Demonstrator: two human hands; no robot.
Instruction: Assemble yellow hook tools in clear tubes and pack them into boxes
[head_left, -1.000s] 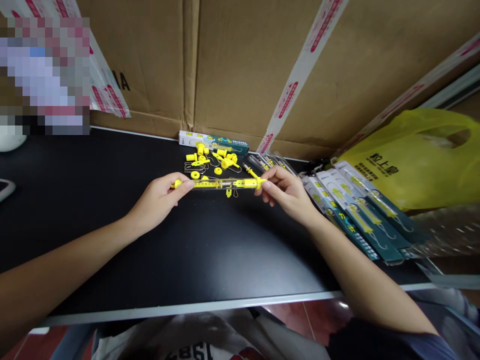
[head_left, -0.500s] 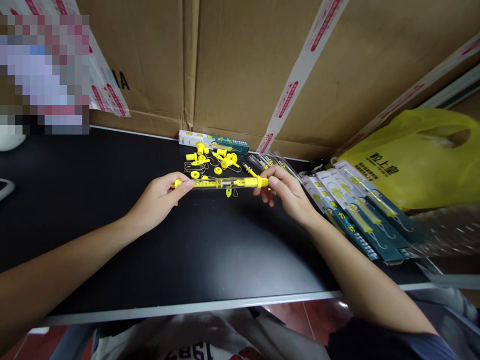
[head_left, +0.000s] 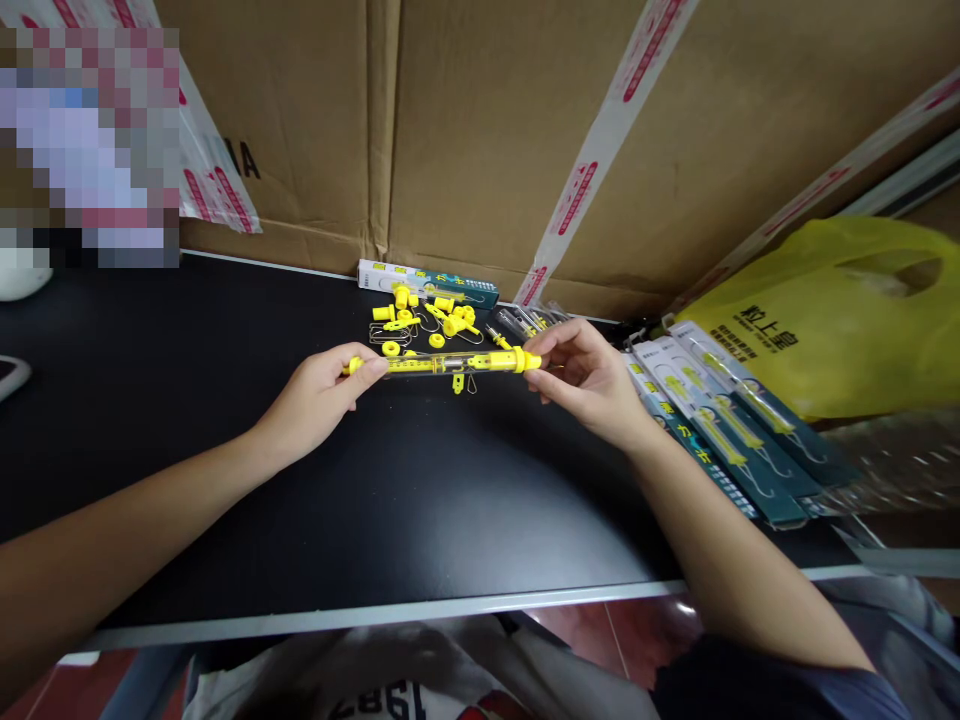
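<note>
A clear tube with yellow parts and a small spring inside, a spring scale (head_left: pixel 454 363), lies level between my hands above the black table (head_left: pixel 390 520). My left hand (head_left: pixel 337 385) pinches its left end between thumb and fingers. At the yellow cap on the right end, my right hand (head_left: pixel 589 380) has its thumb and fingers closed on the tip. Just behind the tube are loose yellow parts (head_left: pixel 454 325) and several metal hooks (head_left: pixel 390 334). A small yellow piece (head_left: pixel 458 383) with a wire loop rests right in front of it.
A flat printed box (head_left: pixel 427 283) stands against the cardboard (head_left: pixel 480 130) at the back. Clear tubes (head_left: pixel 525 322) lie behind my right hand. Several packaged scales (head_left: pixel 720 420) and a yellow plastic bag (head_left: pixel 847 320) are at the right. White objects (head_left: pixel 11 375) sit at the left edge.
My right hand has shifted slightly right and turned, its fingers now at the tip of the cap. The left hand keeps its grip, almost unmoved.
</note>
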